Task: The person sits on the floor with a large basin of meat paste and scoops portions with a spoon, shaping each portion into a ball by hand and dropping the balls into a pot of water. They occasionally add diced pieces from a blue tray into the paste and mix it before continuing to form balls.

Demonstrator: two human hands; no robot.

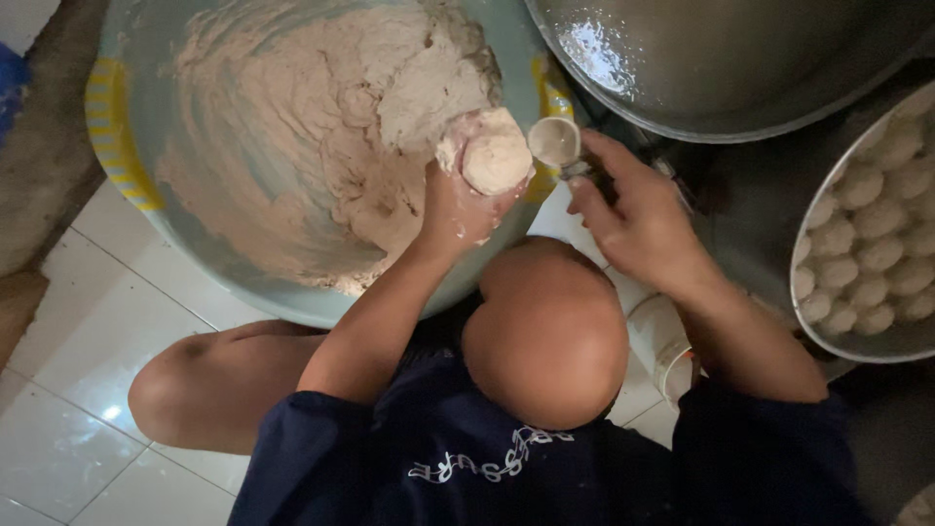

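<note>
Two hands work over the big basin of pale paste. Her left hand is clenched round a fistful of it, squeezing so that a rounded ball bulges out of the top of the fist, just above the basin's near rim. Her right hand pinches a small spoon by its handle, bowl held right beside the ball, placed to scoop it off. At the right a tray holds rows of finished balls, within easy reach. A wide metal pot sits behind the hands. She crouches on the white tiled floor, knees up, with the basin close in front.
</note>
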